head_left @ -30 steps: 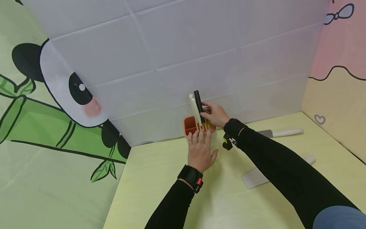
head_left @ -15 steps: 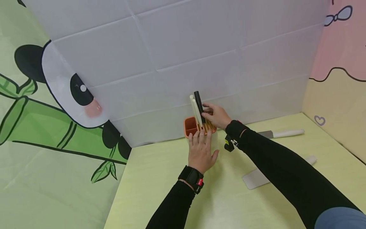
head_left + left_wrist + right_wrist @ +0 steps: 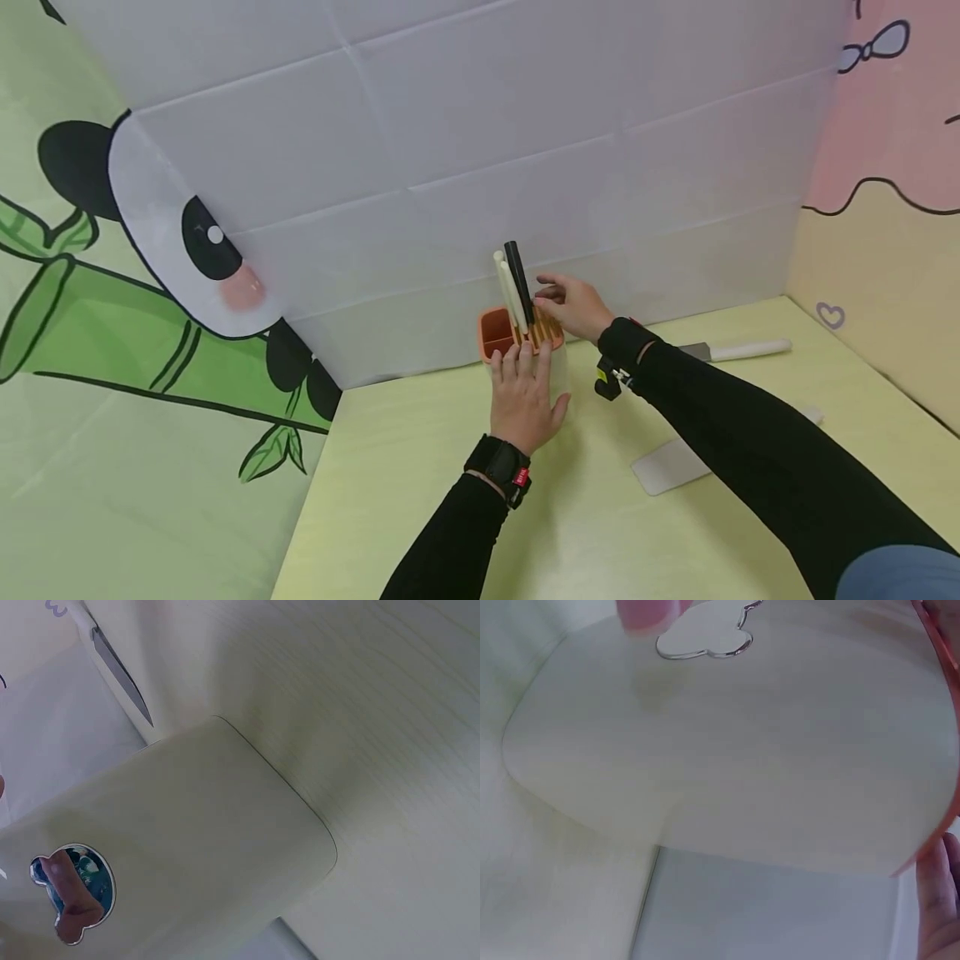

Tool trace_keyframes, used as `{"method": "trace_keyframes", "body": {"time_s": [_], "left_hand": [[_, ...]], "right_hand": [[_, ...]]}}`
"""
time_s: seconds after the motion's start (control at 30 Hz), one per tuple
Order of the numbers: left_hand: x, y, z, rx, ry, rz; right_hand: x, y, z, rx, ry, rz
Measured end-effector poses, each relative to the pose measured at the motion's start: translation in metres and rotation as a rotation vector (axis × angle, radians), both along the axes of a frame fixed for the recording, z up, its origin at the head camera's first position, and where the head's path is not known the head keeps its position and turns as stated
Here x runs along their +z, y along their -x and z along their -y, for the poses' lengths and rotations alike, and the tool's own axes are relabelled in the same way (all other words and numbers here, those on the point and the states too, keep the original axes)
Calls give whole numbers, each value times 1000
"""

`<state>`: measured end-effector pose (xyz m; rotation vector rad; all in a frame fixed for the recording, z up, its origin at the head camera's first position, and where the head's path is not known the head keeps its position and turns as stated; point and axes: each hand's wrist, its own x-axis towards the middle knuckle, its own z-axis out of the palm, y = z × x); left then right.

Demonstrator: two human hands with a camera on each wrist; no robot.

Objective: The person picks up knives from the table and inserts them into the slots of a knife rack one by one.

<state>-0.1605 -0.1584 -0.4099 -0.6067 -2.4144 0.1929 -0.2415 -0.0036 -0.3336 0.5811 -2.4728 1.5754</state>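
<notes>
A knife block (image 3: 555, 375) with a pale body and an orange slotted top stands against the back wall. Two cream handles (image 3: 510, 287) and a black knife handle (image 3: 519, 279) stick up from its slots. My left hand (image 3: 522, 408) rests on the block's front with fingers straight. Just right of the black handle is my right hand (image 3: 573, 307), its fingers loosely bent, a small gap between them and the handle. The left wrist view shows the block's body (image 3: 195, 832) with a shiny bear-shaped badge (image 3: 73, 892). Some right-hand fingers (image 3: 936, 900) appear beside the orange rim in the right wrist view.
A white-handled knife (image 3: 750, 350) lies on the table (image 3: 600, 542) to the right, partly behind my right sleeve. Nearer lies a cleaver (image 3: 671, 467), its middle covered by that sleeve. A light wall sheet (image 3: 450, 208) rises behind the block.
My right hand has let go of the black knife handle and drawn slightly right. The black knife stays upright in the block. My left hand keeps its place.
</notes>
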Motion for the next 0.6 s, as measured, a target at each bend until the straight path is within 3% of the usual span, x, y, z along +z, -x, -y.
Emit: {"method": "trace_keyframes", "body": {"time_s": [0.37,0.6], "left_hand": [[2,-1,6,-56,-38,15],[11,-5,14,-112,-39,16]], "right_hand": [[1,-15,-51,21,-15,-2],[3,-30,-95,-34,-65,-8]]}}
